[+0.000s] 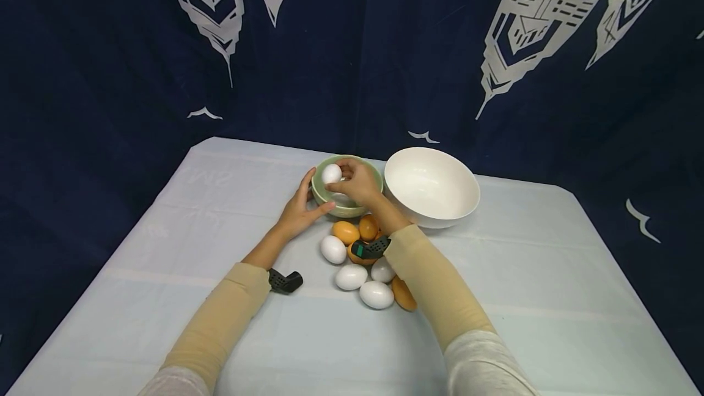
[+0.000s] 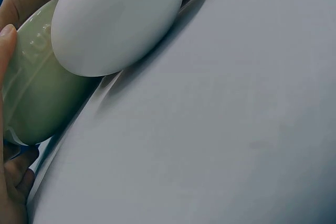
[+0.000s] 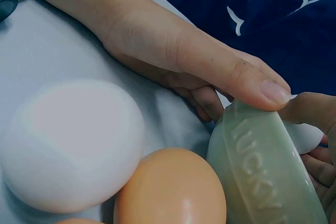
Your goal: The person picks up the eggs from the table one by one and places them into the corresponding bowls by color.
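My left hand (image 1: 299, 211) holds the small green bowl (image 1: 348, 212) from its left side, thumb at the near rim and fingers around the wall. Raised letters show on the bowl (image 3: 257, 169) in the right wrist view. Between its fingers and thumb, my right hand (image 1: 360, 183) pinches a white egg (image 1: 331, 173) inside the bowl's opening. Something pale lies lower in the bowl, partly hidden by that hand. Just in front of the bowl, several white eggs (image 1: 351, 277) and brown eggs (image 1: 345, 232) lie on the table, some hidden under my right forearm.
A large white bowl (image 1: 431, 185) stands right of the green one, close beside it. A white cloth covers the table (image 1: 220, 200), and a dark blue patterned curtain (image 1: 330, 78) hangs behind its far edge. One white egg (image 2: 118, 22) looms large in the left wrist view.
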The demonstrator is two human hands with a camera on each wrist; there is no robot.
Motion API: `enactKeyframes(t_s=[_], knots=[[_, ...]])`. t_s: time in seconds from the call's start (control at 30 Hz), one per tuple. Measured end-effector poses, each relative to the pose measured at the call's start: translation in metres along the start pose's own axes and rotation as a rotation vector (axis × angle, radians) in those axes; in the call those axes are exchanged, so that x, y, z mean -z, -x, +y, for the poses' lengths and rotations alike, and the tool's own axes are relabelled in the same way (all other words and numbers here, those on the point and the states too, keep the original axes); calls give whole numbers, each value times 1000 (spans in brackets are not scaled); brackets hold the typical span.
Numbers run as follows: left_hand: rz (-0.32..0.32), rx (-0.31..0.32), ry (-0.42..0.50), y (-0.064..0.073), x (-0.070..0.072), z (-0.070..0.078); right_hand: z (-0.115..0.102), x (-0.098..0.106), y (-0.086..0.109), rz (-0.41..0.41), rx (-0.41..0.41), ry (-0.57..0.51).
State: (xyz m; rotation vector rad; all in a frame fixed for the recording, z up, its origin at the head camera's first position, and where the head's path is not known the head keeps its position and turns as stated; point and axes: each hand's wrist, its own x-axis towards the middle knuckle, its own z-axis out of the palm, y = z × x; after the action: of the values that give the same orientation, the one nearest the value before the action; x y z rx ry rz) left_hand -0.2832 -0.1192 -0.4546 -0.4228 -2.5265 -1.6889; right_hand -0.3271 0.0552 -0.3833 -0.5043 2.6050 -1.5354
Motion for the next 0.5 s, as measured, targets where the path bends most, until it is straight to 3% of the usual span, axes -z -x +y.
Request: enactKeyframes(t_s=[0.23, 0.5], knots=[[-1, -6, -5, 0, 0, -1, 2, -1, 0, -37, 21, 78], [4, -18, -2, -1, 0, -3, -2, -4, 0, -79, 90, 325]])
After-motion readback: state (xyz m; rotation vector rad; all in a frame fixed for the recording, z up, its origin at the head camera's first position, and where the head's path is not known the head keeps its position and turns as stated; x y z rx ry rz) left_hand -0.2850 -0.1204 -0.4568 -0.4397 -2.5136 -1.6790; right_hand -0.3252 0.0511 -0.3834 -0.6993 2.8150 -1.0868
